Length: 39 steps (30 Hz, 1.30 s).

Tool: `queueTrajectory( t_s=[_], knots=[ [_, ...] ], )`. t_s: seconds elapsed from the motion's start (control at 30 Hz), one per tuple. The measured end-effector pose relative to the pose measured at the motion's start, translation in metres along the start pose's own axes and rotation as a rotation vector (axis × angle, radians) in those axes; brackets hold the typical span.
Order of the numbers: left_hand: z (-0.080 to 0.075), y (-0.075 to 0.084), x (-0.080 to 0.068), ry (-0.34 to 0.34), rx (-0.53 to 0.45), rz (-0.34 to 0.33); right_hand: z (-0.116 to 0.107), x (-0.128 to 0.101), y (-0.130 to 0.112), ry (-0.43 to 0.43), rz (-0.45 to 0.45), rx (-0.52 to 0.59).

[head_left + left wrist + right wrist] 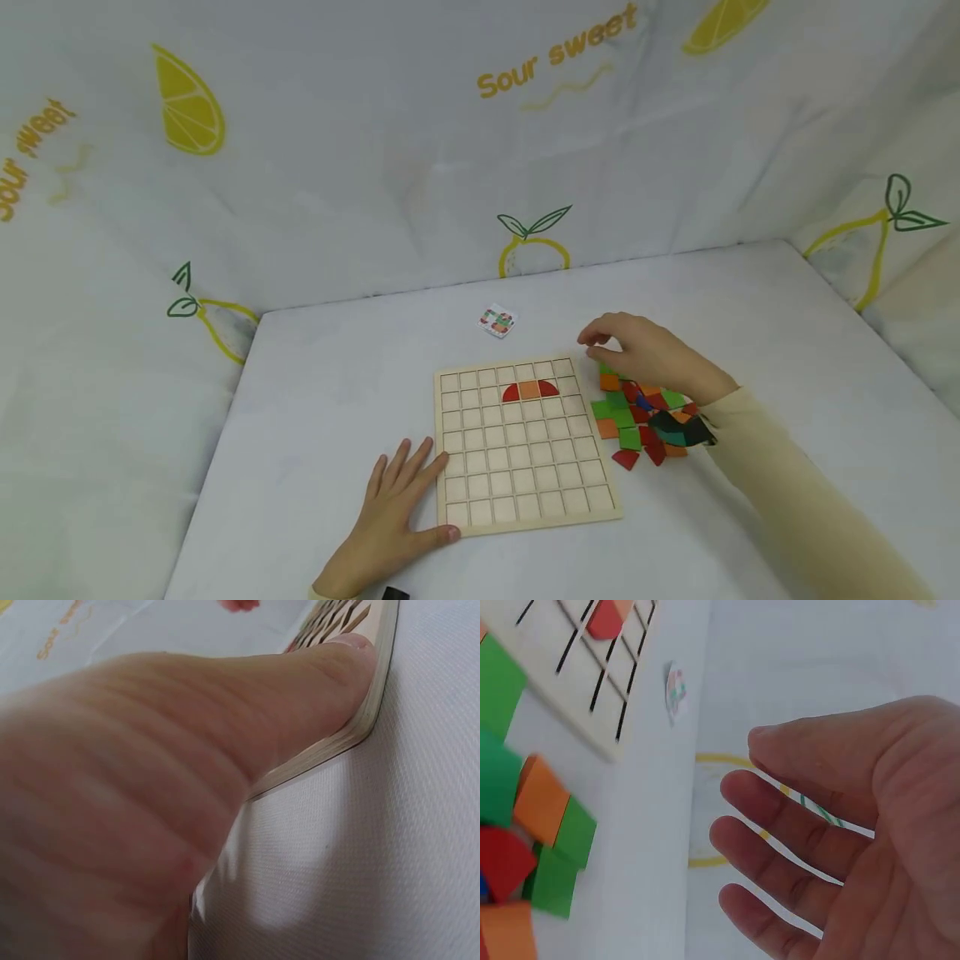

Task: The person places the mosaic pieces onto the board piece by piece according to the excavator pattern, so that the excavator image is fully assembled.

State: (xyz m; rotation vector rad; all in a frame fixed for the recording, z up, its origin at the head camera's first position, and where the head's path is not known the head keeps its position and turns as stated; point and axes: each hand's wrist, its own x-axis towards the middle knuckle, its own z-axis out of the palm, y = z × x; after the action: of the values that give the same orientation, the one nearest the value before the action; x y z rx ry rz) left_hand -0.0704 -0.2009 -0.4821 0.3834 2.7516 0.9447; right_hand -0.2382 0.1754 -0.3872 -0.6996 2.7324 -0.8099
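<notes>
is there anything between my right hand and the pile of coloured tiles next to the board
Nothing visible. The right hand hovers open, holding nothing, directly over the far end of the coloured tiles, with only bare air between. The wooden grid board lies to the side, pressed by the left hand.

White table (750, 333); backdrop cloth (375, 167) with lemon, pear prints, "Sour sweet" lettering; even light.

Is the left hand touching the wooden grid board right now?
Touching. The left wrist view shows the left hand thumb pressed against the corner edge of the wooden grid board, with no gap; the head view agrees.
</notes>
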Motion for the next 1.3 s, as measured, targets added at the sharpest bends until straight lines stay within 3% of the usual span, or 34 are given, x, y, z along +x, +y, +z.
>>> queueTrajectory(
  t_s=[0.2,0.43,0.57,0.8,1.07,1.3],
  knots=[
    [-0.006,0.003,0.001,0.041,0.036,0.027,-0.012,-0.018,0.026,0.010,0.101,-0.073],
    [-0.007,0.003,-0.001,-0.018,0.015,-0.019,0.007,-0.020,0.046,-0.042,0.137,-0.083],
    [-0.004,0.002,0.001,-0.043,0.015,-0.025,0.013,-0.021,0.052,-0.060,0.136,-0.125],
    [-0.002,0.002,0.002,-0.029,0.038,-0.019,0.014,-0.022,0.049,-0.036,0.124,-0.230],
    [-0.001,0.003,0.002,-0.051,0.036,-0.009,0.019,-0.025,0.055,0.004,0.184,-0.178],
    [-0.001,-0.002,0.003,-0.061,0.063,-0.008,0.009,-0.020,0.043,0.028,0.155,-0.018]
  ],
)
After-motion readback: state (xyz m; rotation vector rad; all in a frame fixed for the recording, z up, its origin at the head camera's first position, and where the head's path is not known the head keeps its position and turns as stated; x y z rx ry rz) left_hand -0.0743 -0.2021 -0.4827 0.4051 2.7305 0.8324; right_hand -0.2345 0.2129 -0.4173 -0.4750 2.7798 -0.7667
